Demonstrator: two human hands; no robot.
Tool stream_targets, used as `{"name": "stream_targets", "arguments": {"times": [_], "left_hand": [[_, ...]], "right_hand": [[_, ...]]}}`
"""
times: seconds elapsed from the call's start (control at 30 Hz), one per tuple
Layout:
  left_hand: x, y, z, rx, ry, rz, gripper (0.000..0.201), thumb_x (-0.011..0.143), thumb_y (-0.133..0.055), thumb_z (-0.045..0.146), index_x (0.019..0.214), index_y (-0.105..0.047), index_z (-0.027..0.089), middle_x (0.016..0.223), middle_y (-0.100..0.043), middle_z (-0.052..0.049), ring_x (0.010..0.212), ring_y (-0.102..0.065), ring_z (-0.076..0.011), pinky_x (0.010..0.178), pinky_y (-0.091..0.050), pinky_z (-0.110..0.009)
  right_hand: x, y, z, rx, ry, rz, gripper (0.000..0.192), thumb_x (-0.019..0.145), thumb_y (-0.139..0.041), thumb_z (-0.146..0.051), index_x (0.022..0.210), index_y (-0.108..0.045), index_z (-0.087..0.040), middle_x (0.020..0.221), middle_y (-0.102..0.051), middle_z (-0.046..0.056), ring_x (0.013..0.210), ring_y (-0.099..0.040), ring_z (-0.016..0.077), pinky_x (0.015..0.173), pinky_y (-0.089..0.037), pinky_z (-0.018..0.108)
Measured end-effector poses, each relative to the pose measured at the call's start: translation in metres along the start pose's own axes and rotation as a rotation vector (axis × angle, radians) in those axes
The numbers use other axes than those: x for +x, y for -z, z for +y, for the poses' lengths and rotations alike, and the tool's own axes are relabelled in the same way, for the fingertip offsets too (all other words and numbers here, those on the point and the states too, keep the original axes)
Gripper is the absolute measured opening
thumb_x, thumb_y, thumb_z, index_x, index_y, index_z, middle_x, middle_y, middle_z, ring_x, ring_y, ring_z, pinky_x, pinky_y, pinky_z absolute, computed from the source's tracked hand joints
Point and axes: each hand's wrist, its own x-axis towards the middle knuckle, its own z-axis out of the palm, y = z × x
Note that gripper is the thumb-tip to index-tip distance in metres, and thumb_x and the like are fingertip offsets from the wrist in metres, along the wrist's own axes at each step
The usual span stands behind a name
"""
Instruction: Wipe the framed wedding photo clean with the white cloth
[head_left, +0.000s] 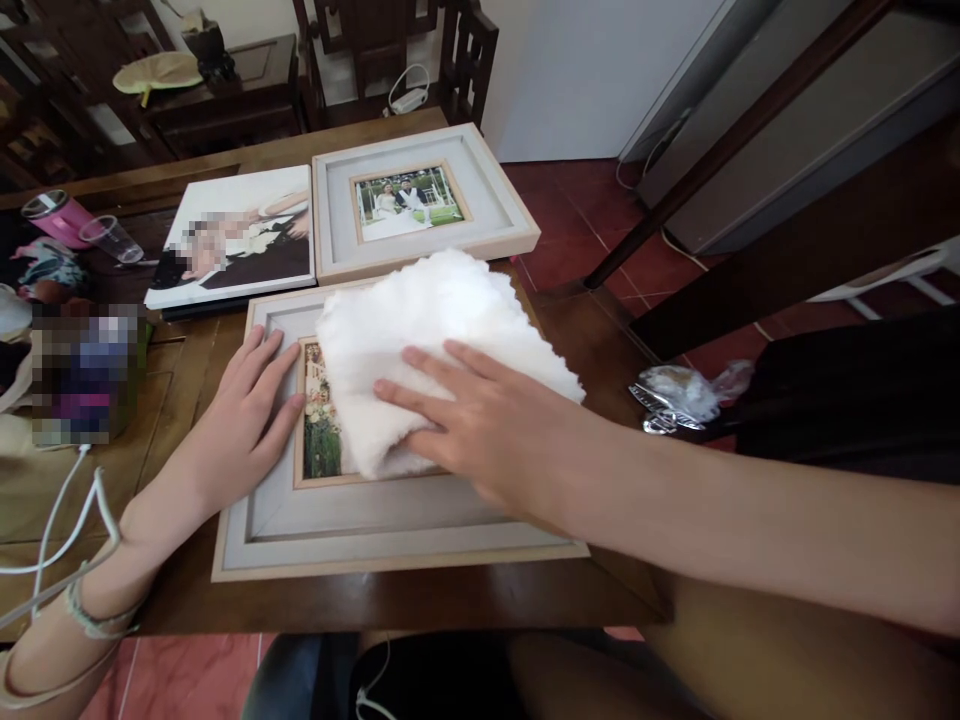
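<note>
A grey picture frame (337, 520) with a light wood rim lies flat on the dark wooden table (420, 600) in front of me. A fluffy white cloth (420, 330) covers most of its photo. My right hand (480, 420) lies flat on the cloth, fingers spread and pressing it onto the glass. My left hand (244, 405) rests palm down on the frame's left border, holding nothing.
A second grey frame (495, 215) and an unframed canvas photo (232, 240) lie further back. A pink tumbler (56, 215), a clear cup (111, 238) and white cables (67, 520) sit at the left. A crumpled plastic wrapper (679, 395) lies right of the table's edge. Dark chairs stand behind.
</note>
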Motion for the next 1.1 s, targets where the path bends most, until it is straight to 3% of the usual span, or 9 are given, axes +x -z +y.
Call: {"name": "stream_targets", "arguments": {"times": [0.1, 0.2, 0.33, 0.53, 0.67, 0.9, 1.0, 1.1], "left_hand": [[0.0, 0.001, 0.0, 0.007, 0.01, -0.028, 0.05, 0.099, -0.033, 0.034, 0.146, -0.028, 0.02, 0.155, -0.028, -0.014, 0.148, -0.014, -0.0307, 0.118, -0.022, -0.054], [0.0, 0.002, 0.001, 0.007, 0.02, -0.056, 0.05, 0.098, -0.031, 0.034, 0.145, -0.028, 0.017, 0.155, -0.027, -0.016, 0.148, -0.013, -0.0311, 0.117, -0.022, -0.054], [0.001, 0.003, 0.003, -0.006, 0.034, -0.04, 0.05, 0.098, -0.033, 0.037, 0.144, -0.031, 0.017, 0.154, -0.029, -0.015, 0.147, -0.015, -0.0318, 0.117, -0.021, -0.055], [0.001, 0.004, 0.002, -0.052, 0.037, -0.022, 0.049, 0.097, -0.038, 0.033, 0.146, -0.03, 0.026, 0.154, -0.032, -0.01, 0.147, -0.019, -0.0318, 0.117, -0.024, -0.057], [0.002, 0.005, 0.003, -0.046, 0.029, -0.023, 0.052, 0.097, -0.039, 0.032, 0.147, -0.027, 0.029, 0.156, -0.029, -0.007, 0.147, -0.016, -0.0319, 0.117, -0.023, -0.057], [0.001, 0.005, 0.002, -0.023, 0.028, -0.066, 0.053, 0.097, -0.033, 0.032, 0.148, -0.024, 0.026, 0.158, -0.024, -0.008, 0.148, -0.013, -0.0316, 0.117, -0.02, -0.059], [0.001, 0.004, 0.001, -0.017, 0.022, -0.053, 0.052, 0.097, -0.033, 0.032, 0.147, -0.026, 0.022, 0.157, -0.024, -0.011, 0.148, -0.013, -0.0313, 0.118, -0.021, -0.057], [0.001, 0.003, 0.001, -0.018, 0.023, -0.026, 0.051, 0.098, -0.036, 0.034, 0.147, -0.027, 0.023, 0.156, -0.027, -0.011, 0.147, -0.015, -0.0314, 0.118, -0.021, -0.056]], "right_hand": [[-0.004, 0.003, -0.015, 0.107, 0.101, -0.033, 0.048, 0.068, -0.078, -0.024, 0.115, -0.069, -0.023, 0.148, -0.042, 0.01, 0.136, -0.032, 0.0464, 0.107, -0.032, 0.065], [-0.004, 0.005, -0.018, 0.142, 0.135, -0.031, 0.041, 0.074, -0.072, -0.021, 0.114, -0.069, -0.023, 0.147, -0.044, 0.008, 0.136, -0.033, 0.0423, 0.108, -0.033, 0.061], [0.001, 0.001, 0.005, 0.065, 0.075, 0.028, 0.05, 0.073, -0.066, -0.006, 0.12, -0.066, -0.023, 0.148, -0.043, 0.005, 0.138, -0.035, 0.0357, 0.11, -0.034, 0.056], [0.008, -0.009, 0.042, -0.108, -0.053, 0.169, 0.05, 0.076, -0.059, 0.001, 0.122, -0.064, -0.017, 0.147, -0.044, 0.01, 0.138, -0.034, 0.0363, 0.108, -0.033, 0.058], [0.004, -0.007, 0.024, -0.092, -0.057, 0.124, 0.043, 0.073, -0.067, -0.004, 0.113, -0.069, -0.017, 0.146, -0.044, 0.012, 0.135, -0.037, 0.0413, 0.106, -0.034, 0.06], [-0.012, 0.003, -0.033, 0.144, 0.13, 0.007, 0.041, 0.066, -0.077, -0.022, 0.106, -0.072, -0.024, 0.142, -0.05, 0.01, 0.129, -0.043, 0.046, 0.101, -0.038, 0.064], [-0.011, 0.006, -0.027, 0.157, 0.129, -0.003, 0.047, 0.068, -0.073, -0.015, 0.114, -0.069, -0.023, 0.143, -0.05, 0.007, 0.132, -0.042, 0.0398, 0.105, -0.04, 0.056], [-0.005, 0.003, -0.002, 0.074, 0.068, 0.047, 0.05, 0.071, -0.065, -0.005, 0.118, -0.067, -0.022, 0.145, -0.047, 0.006, 0.134, -0.04, 0.0354, 0.107, -0.039, 0.053]]}}
